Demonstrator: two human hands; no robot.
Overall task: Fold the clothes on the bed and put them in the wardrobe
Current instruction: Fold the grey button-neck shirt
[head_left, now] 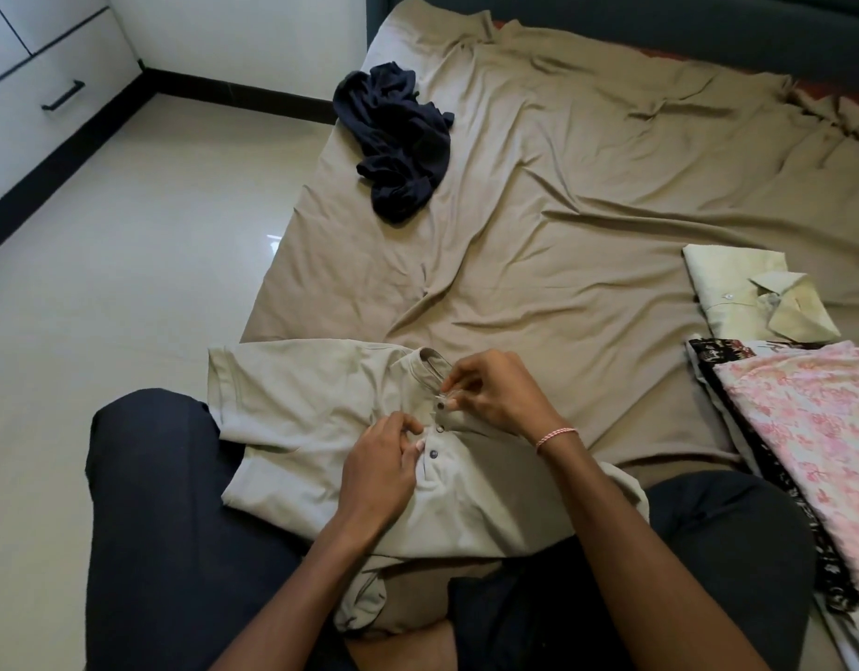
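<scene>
The polo shirt (pixel 311 418) is being pinched at its placket by the left hand (pixel 381 469). Its collar is being pinched by the right hand (pixel 500 399)

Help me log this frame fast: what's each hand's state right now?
Left hand: fingers pinch the pale grey-green button-front polo shirt beside its placket.
Right hand: fingers pinch that shirt's placket just below the collar.
</scene>
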